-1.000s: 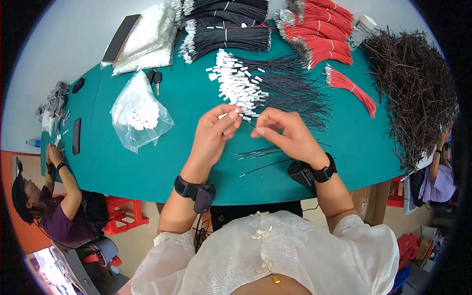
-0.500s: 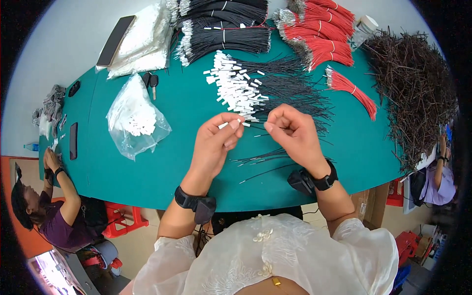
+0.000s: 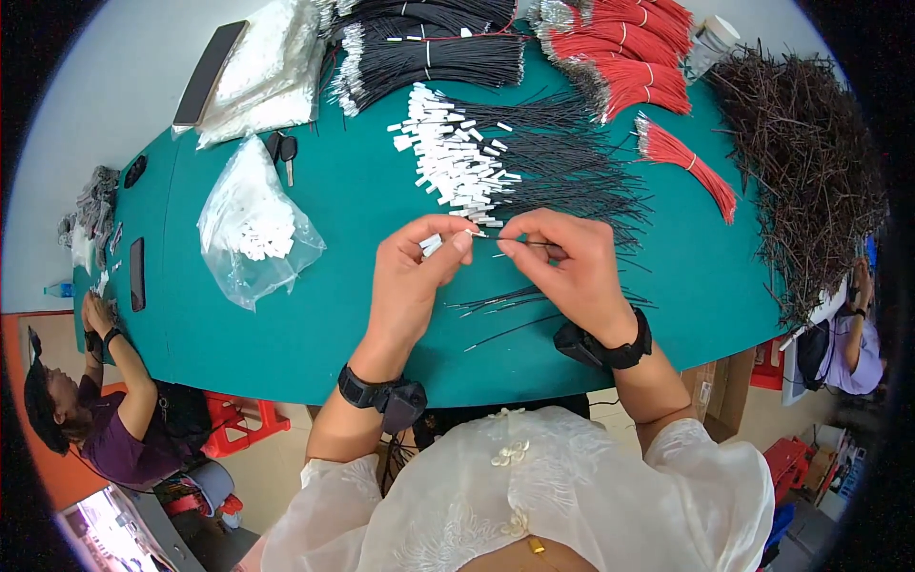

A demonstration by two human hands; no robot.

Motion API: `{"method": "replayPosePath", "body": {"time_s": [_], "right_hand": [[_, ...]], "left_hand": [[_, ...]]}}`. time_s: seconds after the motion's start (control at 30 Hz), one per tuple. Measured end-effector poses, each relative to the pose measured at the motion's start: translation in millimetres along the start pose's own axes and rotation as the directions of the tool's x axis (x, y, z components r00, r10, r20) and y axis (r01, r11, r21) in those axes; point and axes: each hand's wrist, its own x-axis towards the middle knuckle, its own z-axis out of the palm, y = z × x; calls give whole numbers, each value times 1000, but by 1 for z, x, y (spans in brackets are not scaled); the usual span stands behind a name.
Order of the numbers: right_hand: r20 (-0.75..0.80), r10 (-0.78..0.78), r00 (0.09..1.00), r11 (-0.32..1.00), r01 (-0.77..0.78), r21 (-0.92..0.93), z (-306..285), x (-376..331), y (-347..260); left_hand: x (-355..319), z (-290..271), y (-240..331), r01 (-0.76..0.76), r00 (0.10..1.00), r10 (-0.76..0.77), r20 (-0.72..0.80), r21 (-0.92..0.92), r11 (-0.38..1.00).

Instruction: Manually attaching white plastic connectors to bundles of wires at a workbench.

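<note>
Over the teal table (image 3: 315,315), both hands' fingers pinch one thin black wire (image 3: 519,240).

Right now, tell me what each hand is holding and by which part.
The left hand pinches a small white connector between its fingertips. The right hand pinches a thin black wire close to its bare end, which points at the connector.

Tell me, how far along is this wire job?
Done, it seems: a pile of black wires with white connectors lies fanned on the green table. In hand: the left hand pinches a small white connector while the right hand holds a thin black wire toward it. Left: a few loose bare wires and a bag of white connectors.
</note>
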Motion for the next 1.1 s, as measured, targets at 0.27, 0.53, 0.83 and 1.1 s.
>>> {"method": "replayPosePath", "body": {"time_s": [0.27, 0.53, 0.83, 1.1], "right_hand": [[-28, -13, 1000, 1000, 12, -4, 2, -1, 0], [63, 98, 993, 993, -102, 65, -2, -1, -1], [8, 53, 999, 991, -53, 124, -2, 0, 2], [-54, -16, 998, 999, 13, -51, -4, 1, 0]], "left_hand": [[-1, -1, 0, -4, 1000, 4, 6, 40, 999], [-3, 3, 3, -53, 999, 53, 2, 120, 991], [-2, -1, 2, -8, 1000, 8, 4, 39, 999], [-1, 0, 5, 11, 999, -9, 31, -75, 997]]}}
